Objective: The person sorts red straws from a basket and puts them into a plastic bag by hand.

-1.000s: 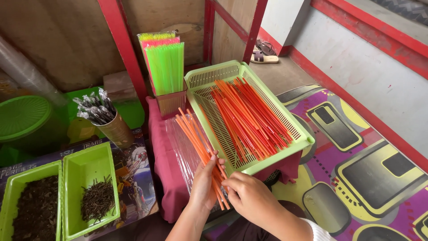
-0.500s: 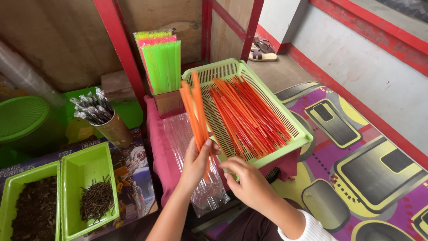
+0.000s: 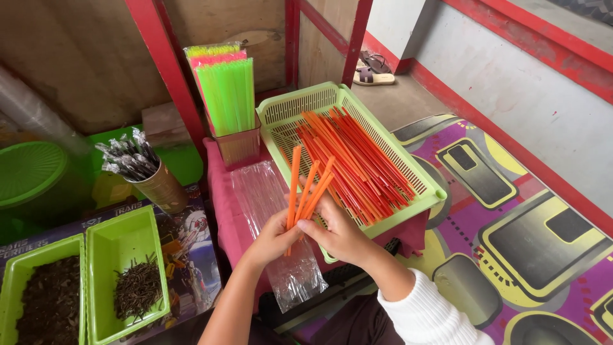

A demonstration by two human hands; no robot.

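— What do we see at the centre of the frame?

— We see the left hand (image 3: 271, 237) and the right hand (image 3: 338, 235) meeting over a low pink-covered stand (image 3: 223, 211), both closed around the lower ends of a few orange straws (image 3: 305, 190). The straws fan upward and away from the fingers, their tips tilting over the near edge of the green basket tray (image 3: 408, 176).

— And what lies around the hands?

— Just beyond the right hand, we find the tray filled with a loose pile of orange straws (image 3: 357, 160). Under and just below the left hand lie clear plastic sleeves (image 3: 274, 217), flat on the stand. Farther ahead of the left hand stands a box of green and pink straws (image 3: 223, 92), upright. Well off to the left hand's outer side we note a cup of wrapped dark sticks (image 3: 137, 166) and two green bins (image 3: 124, 255) holding dark bits.
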